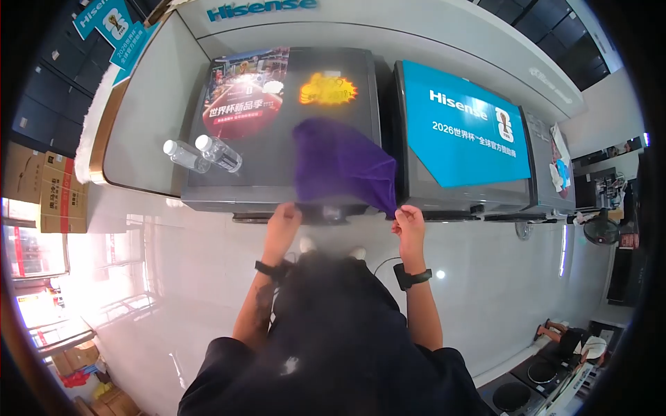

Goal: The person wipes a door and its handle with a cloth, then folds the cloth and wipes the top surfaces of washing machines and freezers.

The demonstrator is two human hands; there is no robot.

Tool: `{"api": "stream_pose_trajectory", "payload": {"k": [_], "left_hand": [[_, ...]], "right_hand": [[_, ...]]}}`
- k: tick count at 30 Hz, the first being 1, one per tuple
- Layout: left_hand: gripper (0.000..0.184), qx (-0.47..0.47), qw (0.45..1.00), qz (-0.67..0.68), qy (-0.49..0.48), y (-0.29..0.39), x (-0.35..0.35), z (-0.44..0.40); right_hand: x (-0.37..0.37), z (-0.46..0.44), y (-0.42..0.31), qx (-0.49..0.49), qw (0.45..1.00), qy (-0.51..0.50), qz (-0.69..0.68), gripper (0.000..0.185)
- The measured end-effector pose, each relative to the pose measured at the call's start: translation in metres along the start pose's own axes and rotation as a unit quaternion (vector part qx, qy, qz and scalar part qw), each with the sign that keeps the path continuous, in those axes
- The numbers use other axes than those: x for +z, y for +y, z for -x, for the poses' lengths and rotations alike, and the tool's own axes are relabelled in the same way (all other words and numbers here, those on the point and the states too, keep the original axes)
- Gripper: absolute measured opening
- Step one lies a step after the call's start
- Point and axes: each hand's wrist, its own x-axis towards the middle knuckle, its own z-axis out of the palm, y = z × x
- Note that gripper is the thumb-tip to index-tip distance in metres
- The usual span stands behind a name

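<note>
A purple cloth (340, 163) is spread over the front right of a dark grey Hisense-stand appliance top (263, 166). My left hand (283, 223) pinches the cloth's near left corner at the front edge of the appliance. With fingers closed, my right hand (409, 223) grips the near right corner, which is drawn to a point. Left of the cloth are two clear plastic bottles (220, 154) with white caps. Behind it are a yellow star-shaped label (328, 90) and a red round-edged poster (244, 97).
A second grey appliance with a blue Hisense panel (465, 128) stands to the right, past a narrow gap. A white counter wall (149, 114) curves round the left and back. Cardboard boxes (62, 194) are at far left. Another person (572, 343) is at lower right.
</note>
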Motion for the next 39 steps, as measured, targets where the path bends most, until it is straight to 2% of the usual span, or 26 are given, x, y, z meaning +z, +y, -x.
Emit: {"api": "stream_pose_trajectory", "payload": {"k": [1, 4, 7, 11, 13, 14, 16, 18, 21, 22, 24, 27, 30, 32, 33, 35, 36, 38, 39], "left_hand": [[0.031, 0.017, 1.0, 0.017, 0.006, 0.005, 0.007, -0.006], [0.031, -0.076, 0.995, 0.064, 0.025, 0.037, 0.012, -0.014], [0.026, -0.095, 0.986, 0.138, -0.015, 0.005, 0.011, -0.028], [0.02, -0.049, 0.983, 0.176, -0.02, -0.005, 0.001, -0.016], [0.018, -0.042, 0.981, 0.188, -0.009, 0.016, -0.026, 0.004], [0.016, -0.095, 0.974, 0.205, -0.007, 0.025, -0.042, 0.015], [0.014, -0.129, 0.949, 0.289, 0.004, 0.028, -0.062, 0.028], [0.013, -0.096, 0.942, 0.323, 0.002, 0.036, -0.068, 0.03], [0.012, 0.001, 0.965, 0.262, 0.003, 0.061, -0.069, 0.007], [0.01, 0.003, 0.962, 0.271, -0.008, 0.071, -0.076, 0.001], [0.01, 0.035, 0.917, 0.397, 0.024, 0.102, -0.097, 0.009], [0.013, 0.061, 0.889, 0.441, 0.113, 0.112, -0.146, 0.051], [0.014, 0.104, 0.87, 0.438, 0.2, 0.11, -0.191, 0.12], [0.015, 0.089, 0.853, 0.426, 0.287, 0.108, -0.21, 0.168], [0.015, 0.094, 0.84, 0.419, 0.332, 0.098, -0.219, 0.187], [0.016, 0.111, 0.808, 0.411, 0.407, 0.06, -0.242, 0.202], [0.014, 0.081, 0.792, 0.405, 0.449, 0.042, -0.251, 0.205], [0.011, 0.021, 0.819, 0.327, 0.472, -0.007, -0.279, 0.211], [0.009, 0.0, 0.826, 0.292, 0.482, -0.032, -0.289, 0.213]], "right_hand": [[-0.003, 0.003, -0.002, -0.011, 1.0, -0.007, 0.012, 0.024], [-0.003, 0.004, -0.008, -0.036, 0.998, -0.03, 0.045, 0.026], [-0.003, -0.001, -0.008, -0.033, 0.997, -0.036, 0.062, 0.027], [-0.002, 0.015, -0.024, -0.015, 0.999, -0.018, 0.043, 0.025], [-0.015, 0.033, -0.034, -0.015, 0.999, -0.005, 0.045, 0.023], [-0.03, 0.046, -0.033, -0.019, 0.999, 0.001, 0.051, 0.022], [-0.032, 0.041, -0.049, -0.053, 0.997, -0.006, 0.054, 0.02], [-0.026, 0.056, -0.067, -0.086, 0.995, -0.028, 0.051, 0.019], [0.019, 0.038, -0.11, -0.134, 0.988, -0.052, 0.06, 0.019], [0.034, 0.044, -0.123, -0.148, 0.985, -0.059, 0.066, 0.019], [0.06, 0.062, -0.151, -0.182, 0.981, -0.045, 0.042, 0.02], [0.08, 0.083, -0.177, -0.253, 0.966, -0.06, 0.016, 0.024], [0.099, 0.094, -0.183, -0.335, 0.925, -0.175, -0.029, 0.029], [0.136, 0.105, -0.177, -0.368, 0.891, -0.242, -0.109, 0.032], [0.162, 0.115, -0.177, -0.36, 0.876, -0.293, -0.13, 0.026], [0.219, 0.123, -0.154, -0.396, 0.86, -0.319, -0.03, 0.022], [0.247, 0.124, -0.14, -0.42, 0.846, -0.327, 0.025, 0.021], [0.305, 0.139, -0.09, -0.366, 0.869, -0.316, 0.105, 0.018], [0.327, 0.15, -0.07, -0.297, 0.876, -0.362, 0.12, 0.019]]}}
